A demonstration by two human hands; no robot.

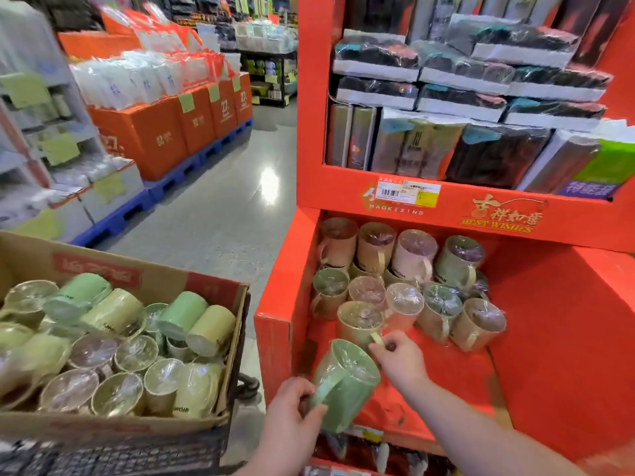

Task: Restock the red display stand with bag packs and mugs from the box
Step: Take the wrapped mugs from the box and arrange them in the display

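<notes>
DESK: What do the hands hold?

PHOTOGRAPHER: The left hand curls its fingers round the handle of a pale-green cylindrical mug sealed in crinkled clear film. The mug is tilted, with its filmed mouth facing up and away. The right hand, just above and to the right of the left, pinches the cream handle of a tan mug between thumb and fingertips. That mug has the same glossy wrap.

DESK: And the stock?

PHOTOGRAPHER: Beyond the right hand, film-wrapped mugs in tan, pink and green sit in rows on the lower shelf of the red cardboard display stand, with some stacked at the back. Far above both hands, flat bag packs in shiny plastic sleeves fill the upper shelf, some piled and some stood on edge. Left of the left hand, an open brown corrugated box is packed with more wrapped mugs, green and yellow, lying every way. The box sits on a black mesh cart.

DESK: Any room?

PHOTOGRAPHER: To the right of the right hand, the shelf floor is bare red card as far as the side wall. The green mug hangs at the shelf's front lip. A strip of polished grey floor runs between box and stand.
</notes>
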